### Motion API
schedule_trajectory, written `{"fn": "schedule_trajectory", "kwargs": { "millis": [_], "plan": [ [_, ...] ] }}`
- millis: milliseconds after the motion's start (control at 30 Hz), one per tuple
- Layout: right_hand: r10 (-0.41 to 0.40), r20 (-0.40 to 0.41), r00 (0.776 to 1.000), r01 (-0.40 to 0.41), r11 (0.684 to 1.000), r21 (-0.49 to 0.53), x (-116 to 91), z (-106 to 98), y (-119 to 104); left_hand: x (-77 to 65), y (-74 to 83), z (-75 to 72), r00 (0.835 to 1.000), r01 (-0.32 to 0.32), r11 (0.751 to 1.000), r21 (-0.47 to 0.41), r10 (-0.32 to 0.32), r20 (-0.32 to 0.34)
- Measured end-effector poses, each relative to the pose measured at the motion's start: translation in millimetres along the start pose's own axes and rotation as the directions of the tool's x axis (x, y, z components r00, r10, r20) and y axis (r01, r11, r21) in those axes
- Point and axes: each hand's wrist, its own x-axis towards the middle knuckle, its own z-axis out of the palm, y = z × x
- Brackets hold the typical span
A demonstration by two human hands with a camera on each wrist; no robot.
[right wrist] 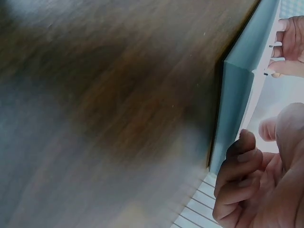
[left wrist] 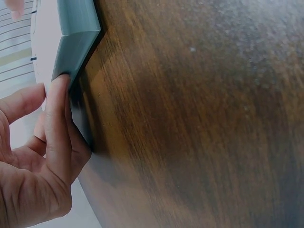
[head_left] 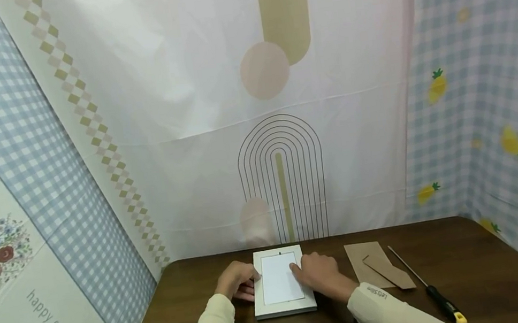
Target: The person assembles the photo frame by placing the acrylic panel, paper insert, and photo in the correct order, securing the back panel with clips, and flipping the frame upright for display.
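Note:
A white picture frame (head_left: 286,309) lies flat on the table, a plain white sheet (head_left: 281,278) in its recess and a small dark tab at the sheet's top edge. At the frame's left side is my left hand (head_left: 238,280); in the left wrist view its thumb (left wrist: 29,100) is at the top edge and its fingers lie along the pale outer side. My right hand (head_left: 320,273) is at the opposite side, its thumb reaching over the sheet. In the right wrist view, its curled fingers (right wrist: 240,173) are against the frame's rim and side.
On the brown wooden table (head_left: 188,294), right of the frame, lies a brown board (head_left: 360,257) with a narrow dark strip slanting across it. Beside it is a long screwdriver (head_left: 443,303) with a black and yellow handle. A patterned cloth (head_left: 185,192) hangs behind the table's far edge.

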Motion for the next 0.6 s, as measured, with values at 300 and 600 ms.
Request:
{"fn": "schedule_trajectory", "kwargs": {
  "millis": [300,600],
  "plan": [
    [0.006,-0.036,0.999,-0.005,1.0,0.028,1.2,-1.1,9.2,0.3,1.4,-1.7,1.0,0.006,1.0,-0.012,-0.006,0.012],
    [-0.01,-0.06,0.998,0.012,0.999,0.036,-2.3,-1.3,19.1,-2.7,4.4,-1.1,1.0,0.028,1.0,-0.009,-0.028,0.011]
  ]
}}
